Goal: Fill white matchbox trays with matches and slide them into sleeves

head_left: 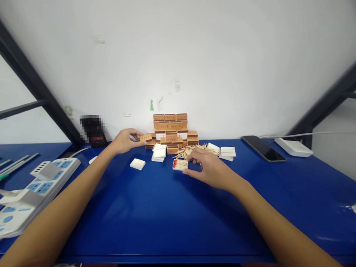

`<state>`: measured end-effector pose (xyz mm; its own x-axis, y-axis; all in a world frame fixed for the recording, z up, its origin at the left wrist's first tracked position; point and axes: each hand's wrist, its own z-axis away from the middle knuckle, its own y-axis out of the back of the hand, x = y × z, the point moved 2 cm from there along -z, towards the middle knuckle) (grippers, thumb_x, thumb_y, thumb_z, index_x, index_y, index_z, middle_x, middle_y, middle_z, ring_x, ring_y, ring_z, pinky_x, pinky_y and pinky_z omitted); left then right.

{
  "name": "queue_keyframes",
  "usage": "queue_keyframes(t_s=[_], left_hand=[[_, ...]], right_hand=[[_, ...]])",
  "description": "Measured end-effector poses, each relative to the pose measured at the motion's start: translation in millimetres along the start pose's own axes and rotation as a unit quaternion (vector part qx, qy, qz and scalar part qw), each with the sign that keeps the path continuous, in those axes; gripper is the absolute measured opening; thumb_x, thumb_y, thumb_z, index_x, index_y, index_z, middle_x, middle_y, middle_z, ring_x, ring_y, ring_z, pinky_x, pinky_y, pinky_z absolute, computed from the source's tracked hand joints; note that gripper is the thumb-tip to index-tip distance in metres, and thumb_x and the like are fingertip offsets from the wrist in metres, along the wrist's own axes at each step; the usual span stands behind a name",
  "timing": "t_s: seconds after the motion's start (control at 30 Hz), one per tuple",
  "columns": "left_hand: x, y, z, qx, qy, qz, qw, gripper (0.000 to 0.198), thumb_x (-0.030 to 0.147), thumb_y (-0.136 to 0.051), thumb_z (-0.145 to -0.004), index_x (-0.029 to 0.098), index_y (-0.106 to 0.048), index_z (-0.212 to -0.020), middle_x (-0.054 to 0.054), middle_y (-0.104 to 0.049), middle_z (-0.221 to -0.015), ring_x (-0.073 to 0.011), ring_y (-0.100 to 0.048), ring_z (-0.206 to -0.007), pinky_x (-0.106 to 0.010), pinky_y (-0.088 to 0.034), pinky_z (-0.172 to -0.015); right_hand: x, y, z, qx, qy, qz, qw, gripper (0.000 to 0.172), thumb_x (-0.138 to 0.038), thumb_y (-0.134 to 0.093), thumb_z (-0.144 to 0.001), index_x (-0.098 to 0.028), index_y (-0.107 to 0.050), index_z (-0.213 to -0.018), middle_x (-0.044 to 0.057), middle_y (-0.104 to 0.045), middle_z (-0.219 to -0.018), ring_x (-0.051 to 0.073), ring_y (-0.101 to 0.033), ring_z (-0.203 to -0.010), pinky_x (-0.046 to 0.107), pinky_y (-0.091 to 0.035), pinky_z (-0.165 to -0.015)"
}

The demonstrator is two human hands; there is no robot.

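My left hand pinches an orange matchbox sleeve at the left side of a stack of matchboxes. Between the thumb and fingers of my right hand is a white matchbox tray partly filled with red-headed matches. Behind that hand lies a heap of loose matches. White trays are piled in front of the stack, and a single white tray lies on the blue table further left. More white trays lie right of the heap.
A white power strip with plugs stands at the left, near several rods. A dark, partly blurred object is by the wall. To the right are a black phone and a white box with a cable.
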<state>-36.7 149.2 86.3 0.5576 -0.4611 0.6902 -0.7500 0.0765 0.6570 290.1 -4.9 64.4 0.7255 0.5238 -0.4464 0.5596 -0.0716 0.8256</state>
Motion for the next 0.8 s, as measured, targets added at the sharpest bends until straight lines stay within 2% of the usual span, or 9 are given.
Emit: queue_keyframes(t_s=[0.07, 0.13, 0.17, 0.23, 0.3, 0.37, 0.43, 0.63, 0.8], left_hand=[[17, 1.9, 13, -0.01, 0.011, 0.027, 1.0, 0.045, 0.048, -0.092, -0.068, 0.017, -0.081, -0.098, -0.007, -0.072, -0.09, -0.0212, -0.063, -0.085, -0.033, -0.05, -0.075], [36, -1.5, 32, -0.034, 0.032, 0.091, 0.995, 0.046, 0.055, -0.083, -0.08, 0.018, -0.079, -0.107, -0.009, -0.074, -0.1, -0.02, -0.064, -0.086, -0.03, -0.052, -0.071], [44, -6.8, 42, -0.069, 0.078, 0.221, 0.97, 0.047, 0.054, -0.081, -0.082, 0.017, -0.077, -0.111, -0.012, -0.073, -0.107, -0.0206, -0.064, -0.088, -0.03, -0.051, -0.07], [59, -20.2, 62, -0.109, 0.095, 0.308, 0.94, 0.054, 0.067, -0.062, -0.091, 0.019, -0.074, -0.114, -0.011, -0.073, -0.103, -0.0182, -0.063, -0.077, -0.028, -0.049, -0.059], [67, -39.6, 78, -0.168, 0.166, 0.463, 0.855, 0.048, 0.063, -0.068, -0.089, 0.018, -0.074, -0.105, -0.008, -0.07, -0.088, -0.0133, -0.056, -0.064, -0.024, -0.045, -0.053], [66, -58.4, 87, -0.21, 0.216, 0.529, 0.793, 0.046, 0.06, -0.074, -0.086, 0.016, -0.076, -0.1, -0.006, -0.066, -0.079, -0.0113, -0.053, -0.062, -0.022, -0.045, -0.054], [59, -73.1, 89, -0.231, 0.248, 0.544, 0.768, 0.047, 0.058, -0.076, -0.085, 0.012, -0.076, -0.097, -0.007, -0.067, -0.077, -0.0117, -0.056, -0.064, -0.022, -0.049, -0.057], [35, -89.6, 85, -0.235, 0.29, 0.509, 0.775, 0.048, 0.055, -0.072, -0.089, 0.008, -0.077, -0.099, -0.011, -0.072, -0.08, -0.0162, -0.064, -0.066, -0.027, -0.054, -0.062], [35, -91.1, 85, -0.243, 0.288, 0.483, 0.79, 0.042, 0.049, -0.071, -0.091, 0.008, -0.078, -0.103, -0.003, -0.062, -0.062, -0.0124, -0.056, -0.055, -0.024, -0.052, -0.055]], right_hand=[[0, 8, 0, 0.005, 0.001, -0.035, 0.999, 0.021, -0.039, -0.077, -0.091, -0.023, -0.068, -0.099, 0.004, -0.066, -0.097, 0.02, -0.06, -0.084, 0.036, -0.051, -0.075], [1, 18, 1, 0.011, -0.008, -0.073, 0.997, 0.024, -0.044, -0.077, -0.091, -0.024, -0.069, -0.101, 0.004, -0.067, -0.097, 0.018, -0.06, -0.08, 0.034, -0.051, -0.069], [3, 22, 1, 0.015, -0.019, -0.09, 0.996, 0.026, -0.046, -0.077, -0.09, -0.024, -0.07, -0.104, 0.004, -0.068, -0.1, 0.018, -0.059, -0.078, 0.034, -0.051, -0.067], [6, 29, 2, 0.022, -0.036, -0.114, 0.993, 0.03, -0.049, -0.078, -0.089, -0.025, -0.072, -0.105, 0.005, -0.069, -0.104, 0.017, -0.061, -0.078, 0.033, -0.052, -0.067], [11, 29, 2, 0.032, -0.041, -0.137, 0.989, 0.032, -0.051, -0.078, -0.088, -0.024, -0.072, -0.105, 0.006, -0.07, -0.105, 0.019, -0.063, -0.082, 0.034, -0.054, -0.068], [16, 24, 4, 0.043, -0.034, -0.147, 0.988, 0.031, -0.049, -0.078, -0.088, -0.024, -0.072, -0.106, 0.006, -0.07, -0.104, 0.019, -0.064, -0.083, 0.034, -0.055, -0.067], [22, 16, 7, 0.042, -0.023, -0.136, 0.99, 0.028, -0.046, -0.078, -0.089, -0.024, -0.072, -0.106, 0.006, -0.07, -0.101, 0.018, -0.064, -0.081, 0.033, -0.055, -0.065], [32, -1, 12, 0.015, -0.016, -0.129, 0.991, 0.026, -0.043, -0.078, -0.091, -0.025, -0.071, -0.109, 0.005, -0.07, -0.098, 0.019, -0.064, -0.083, 0.032, -0.056, -0.064], [31, -10, 9, 0.024, -0.017, -0.154, 0.988, 0.031, -0.043, -0.079, -0.09, -0.027, -0.071, -0.116, 0.005, -0.071, -0.101, 0.019, -0.066, -0.084, 0.032, -0.057, -0.064]])
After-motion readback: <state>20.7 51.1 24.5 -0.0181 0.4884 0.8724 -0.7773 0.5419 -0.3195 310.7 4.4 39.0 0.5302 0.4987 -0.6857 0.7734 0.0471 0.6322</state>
